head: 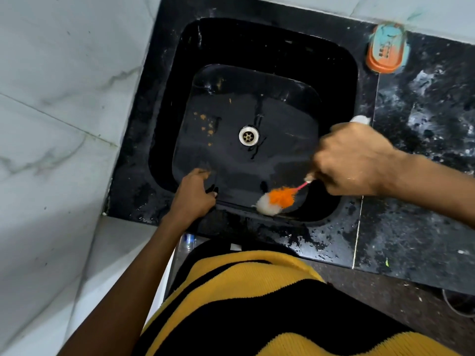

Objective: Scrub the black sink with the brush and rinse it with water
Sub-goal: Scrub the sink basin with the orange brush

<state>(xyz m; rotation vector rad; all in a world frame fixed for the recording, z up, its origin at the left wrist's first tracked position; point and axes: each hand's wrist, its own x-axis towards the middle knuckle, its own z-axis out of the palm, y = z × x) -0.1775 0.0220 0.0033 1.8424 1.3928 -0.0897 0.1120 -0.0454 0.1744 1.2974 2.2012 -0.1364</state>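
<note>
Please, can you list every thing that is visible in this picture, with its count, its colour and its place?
sink: one, black, set in the counter, middle of the view
drain: one, pale ring, centre of the sink floor
crumbs: several, orange, on the sink floor left of the drain
brush: one, orange and white bristles, pink stem, at the near edge of the sink floor
soap dish: one, orange and teal, on the counter at the far right
counter: one, black speckled, wet, around and right of the sink
wall: white marble, left side
top: one, yellow and black, bottom of the view
left hand: one, rests on the near wall of the sink
right hand: one, grips the brush handle
</note>
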